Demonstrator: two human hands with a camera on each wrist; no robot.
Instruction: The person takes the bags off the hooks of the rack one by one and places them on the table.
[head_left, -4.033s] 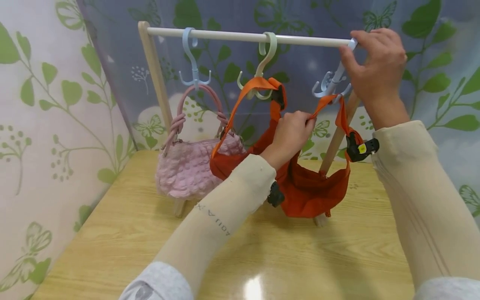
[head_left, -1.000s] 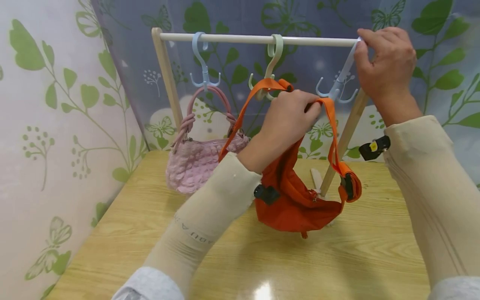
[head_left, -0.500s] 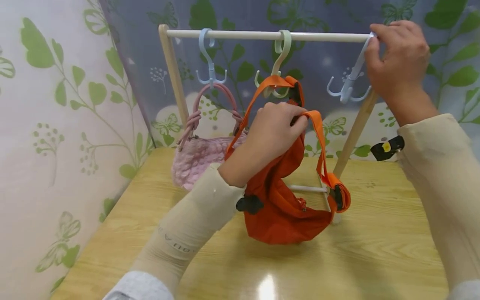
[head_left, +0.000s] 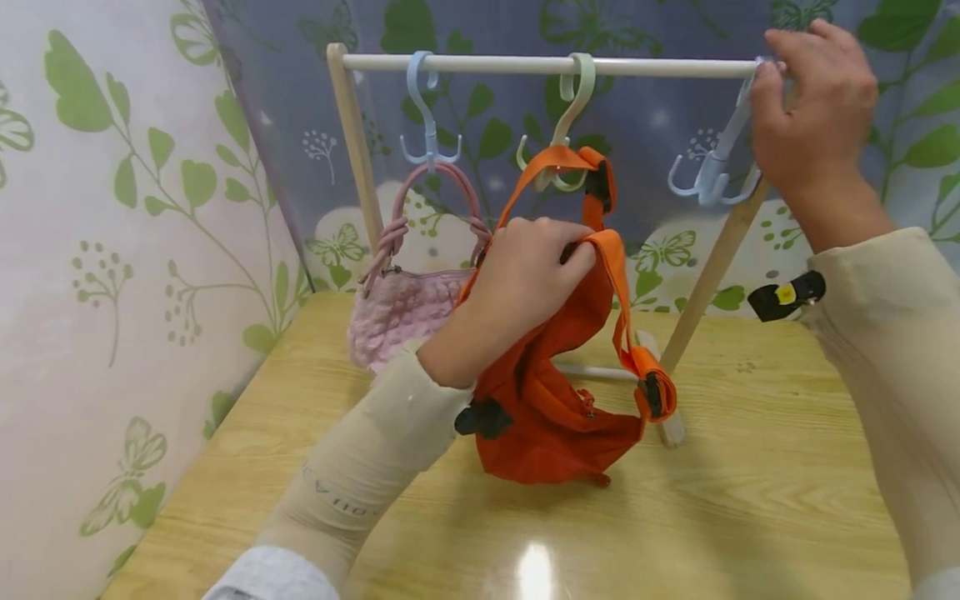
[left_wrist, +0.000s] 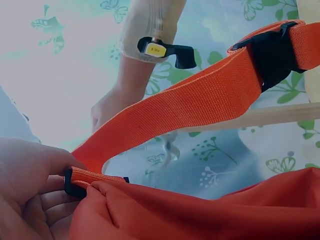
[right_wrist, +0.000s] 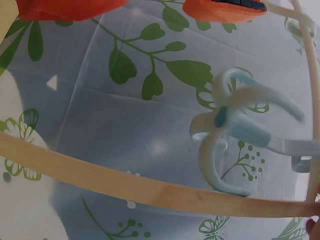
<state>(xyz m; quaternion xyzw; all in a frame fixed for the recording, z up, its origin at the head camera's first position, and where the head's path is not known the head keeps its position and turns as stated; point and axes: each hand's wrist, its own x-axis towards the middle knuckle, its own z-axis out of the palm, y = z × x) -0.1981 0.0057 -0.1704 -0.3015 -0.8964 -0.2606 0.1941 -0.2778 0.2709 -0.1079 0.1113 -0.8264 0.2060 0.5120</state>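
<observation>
My left hand pinches the orange strap of an orange fabric bag, which hangs above the table. In the left wrist view, the fingers hold the strap's base beside a black ring. My right hand grips the top of a light blue hook hanger at the right end of the white rod. This hanger tilts, and its prongs are bare. Another orange strap loops over the green hook hanger; whether it belongs to a second bag I cannot tell.
A pink puffy handbag hangs by its handle from another blue hook hanger on the left, partly behind my left arm. The rack has wooden legs and stands on a wooden table. Leaf-patterned cloth covers the walls behind.
The held strap hung on the right blue hanger earlier; it has come off, and my left hand has carried it left and down. My right hand stays on that hanger.
</observation>
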